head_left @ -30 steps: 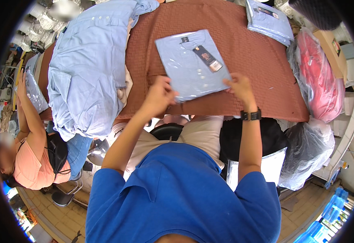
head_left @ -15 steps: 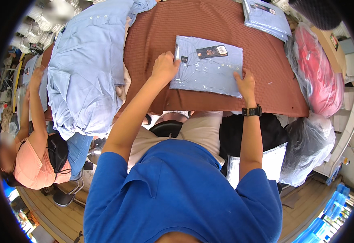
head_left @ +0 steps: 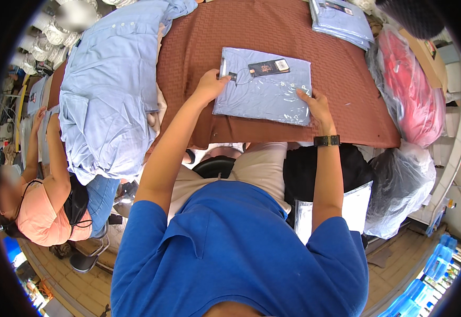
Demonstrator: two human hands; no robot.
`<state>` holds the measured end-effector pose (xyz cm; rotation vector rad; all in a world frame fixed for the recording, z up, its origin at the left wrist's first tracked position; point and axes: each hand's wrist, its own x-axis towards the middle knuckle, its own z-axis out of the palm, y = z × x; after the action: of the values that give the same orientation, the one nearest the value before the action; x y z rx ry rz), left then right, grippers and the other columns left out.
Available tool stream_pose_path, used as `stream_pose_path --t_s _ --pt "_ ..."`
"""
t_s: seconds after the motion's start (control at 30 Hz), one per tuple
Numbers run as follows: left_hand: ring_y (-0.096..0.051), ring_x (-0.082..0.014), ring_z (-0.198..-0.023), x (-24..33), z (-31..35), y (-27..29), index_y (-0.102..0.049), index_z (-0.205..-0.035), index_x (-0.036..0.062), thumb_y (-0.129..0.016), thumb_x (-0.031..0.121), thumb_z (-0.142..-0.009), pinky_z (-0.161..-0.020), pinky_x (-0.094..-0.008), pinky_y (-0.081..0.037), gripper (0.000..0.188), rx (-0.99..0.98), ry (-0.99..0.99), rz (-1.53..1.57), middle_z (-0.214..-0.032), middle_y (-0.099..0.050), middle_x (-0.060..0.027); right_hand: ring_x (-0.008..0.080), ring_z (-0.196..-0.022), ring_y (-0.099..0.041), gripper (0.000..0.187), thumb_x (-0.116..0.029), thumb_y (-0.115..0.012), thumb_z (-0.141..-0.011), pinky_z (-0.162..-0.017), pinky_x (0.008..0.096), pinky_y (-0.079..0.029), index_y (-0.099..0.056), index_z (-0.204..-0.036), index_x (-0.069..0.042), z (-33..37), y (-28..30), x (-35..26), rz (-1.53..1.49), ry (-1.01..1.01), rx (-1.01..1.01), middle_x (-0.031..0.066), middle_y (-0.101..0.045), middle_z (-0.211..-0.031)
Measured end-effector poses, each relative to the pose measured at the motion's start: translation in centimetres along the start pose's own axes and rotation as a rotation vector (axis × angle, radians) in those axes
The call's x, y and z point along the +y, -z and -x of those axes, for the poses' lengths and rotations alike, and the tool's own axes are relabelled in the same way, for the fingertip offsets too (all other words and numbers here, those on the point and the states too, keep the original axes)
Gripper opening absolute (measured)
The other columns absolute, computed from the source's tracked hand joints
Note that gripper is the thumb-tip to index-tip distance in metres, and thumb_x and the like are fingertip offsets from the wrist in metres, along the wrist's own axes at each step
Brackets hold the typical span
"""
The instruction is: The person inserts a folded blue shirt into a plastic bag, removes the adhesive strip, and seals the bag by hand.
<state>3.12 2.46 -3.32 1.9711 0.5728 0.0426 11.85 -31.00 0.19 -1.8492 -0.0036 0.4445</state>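
Note:
A folded light-blue shirt in a clear plastic bag (head_left: pixel 264 98) lies before me over the brown-covered table (head_left: pixel 188 58). Its dark hang tag (head_left: pixel 268 67) shows on top, near the far edge, beside a few white buttons. My left hand (head_left: pixel 209 87) is closed on the left edge of the bag, thumb on top and fingers partly hidden. At the opposite edge my right hand (head_left: pixel 318 107), below a black wristwatch (head_left: pixel 327 140), pinches the bag with the thumb over it and the other fingers underneath.
A big pile of light-blue shirts (head_left: pixel 111 90) covers the table's left side. More bagged shirts (head_left: pixel 341 24) are stacked at the far right, near a plastic bag of red cloth (head_left: pixel 407 87). A co-worker in a peach top (head_left: pixel 45 211) works at the left.
The bagged shirt and both hands sit slightly further left in view. My right hand's grip has come further over the bag's edge. The co-worker's hands have shifted.

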Motion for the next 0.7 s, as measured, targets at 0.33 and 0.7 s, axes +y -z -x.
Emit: stream_pose_path --t_s 0.33,0.7 --pt "-0.060 -0.0091 -0.104 6.0 1.7 6.9 -0.069 -0.120 0.0045 -0.071 0.012 -0.097 -0.096 -0.0264 -0.044 0.024 -0.138 -0.270 0.430 -0.111 -0.070 -0.0012 0.0134 -0.096 -0.067 0.029 -0.005 -0.077 -0.091 -0.090 0.0283 -0.052 -0.067 -0.117 0.000 -0.6 2.1 -6.1 -0.272 0.354 -0.127 0.0076 -0.073 -0.106" --pt "-0.062 -0.0107 -0.110 4.6 1.9 9.6 -0.061 -0.125 0.0064 -0.065 0.019 -0.102 -0.096 -0.0283 -0.046 0.026 -0.257 -0.164 0.631 -0.118 -0.070 -0.0028 0.0177 -0.106 -0.067 0.043 -0.009 -0.072 -0.096 -0.097 0.0324 -0.053 -0.053 -0.133 0.001 0.3 -0.6 -7.5 -0.431 0.295 -0.319 0.0118 -0.069 -0.120"
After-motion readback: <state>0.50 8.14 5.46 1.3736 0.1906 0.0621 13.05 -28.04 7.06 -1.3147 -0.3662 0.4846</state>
